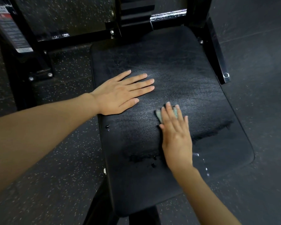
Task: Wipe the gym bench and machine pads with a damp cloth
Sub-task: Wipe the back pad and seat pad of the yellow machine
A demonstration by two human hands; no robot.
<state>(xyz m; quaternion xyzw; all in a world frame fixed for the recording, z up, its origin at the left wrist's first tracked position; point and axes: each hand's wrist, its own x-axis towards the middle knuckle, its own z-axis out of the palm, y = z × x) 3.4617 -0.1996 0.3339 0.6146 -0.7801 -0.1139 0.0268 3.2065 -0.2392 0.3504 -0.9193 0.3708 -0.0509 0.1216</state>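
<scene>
While right hand presses cloth under straight fingers, left hand lies flat; seat pad wet behind wrist, likely unwiped ahead.

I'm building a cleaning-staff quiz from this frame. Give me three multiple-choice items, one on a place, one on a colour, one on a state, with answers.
1. Where is the cloth?
A. under the fingers of the right hand, on the bench pad
B. in a bucket
C. hanging on a hook

2. What colour is the bench pad?
A. red
B. black
C. white

3. How does the left hand lie?
A. curled round a bottle
B. clenched in a fist
C. flat on the pad, fingers straight

1 A: the cloth peeks out beneath those fingers.
2 B: its surface is black.
3 C: palm and straight fingers rest on it.
</scene>
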